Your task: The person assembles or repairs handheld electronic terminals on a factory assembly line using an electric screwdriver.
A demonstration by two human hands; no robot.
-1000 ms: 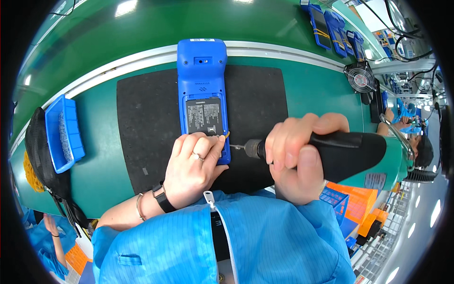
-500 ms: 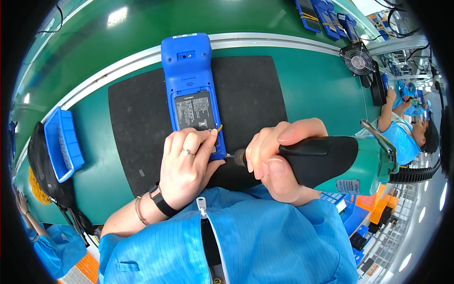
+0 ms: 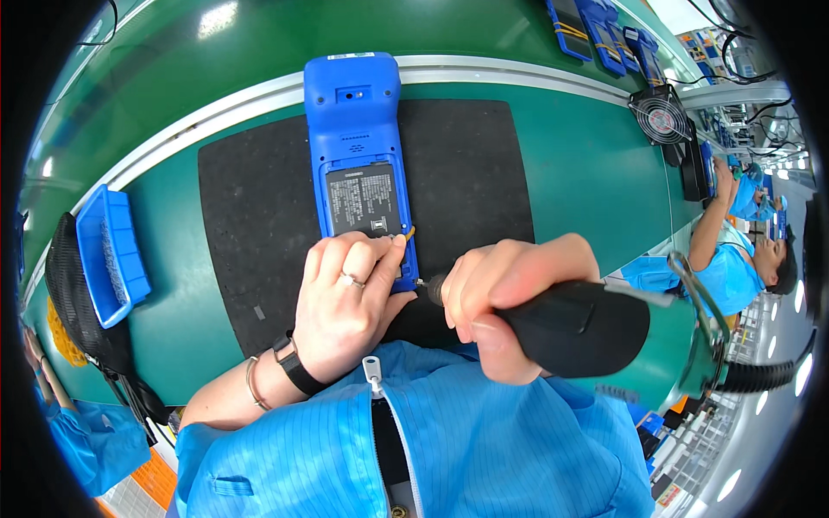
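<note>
A blue handheld terminal (image 3: 352, 108) lies face down on a black mat (image 3: 466, 164), its battery bay uncovered around a black battery (image 3: 363, 198). My left hand (image 3: 345, 285) is closed over the terminal's lower end, fingertips beside a small yellow strip (image 3: 410, 233). Wrapped around a green and black electric screwdriver (image 3: 579, 328) is my right hand (image 3: 509, 302). The screwdriver lies nearly level, its tip at the terminal's lower right corner. Exactly how the tip meets the corner is too small to tell.
To the left stand a blue bin (image 3: 112, 255) of small parts and a black mesh bag (image 3: 82, 293). A small fan (image 3: 661, 116) and several blue devices (image 3: 596, 34) sit at the far right. A co-worker (image 3: 734, 259) is at the right, another person's sleeve (image 3: 95, 449) at lower left.
The screwdriver's rear end has swung lower and toward me, while its tip stays at the terminal's corner. The co-worker at the right has shifted their arms. My left hand keeps its hold.
</note>
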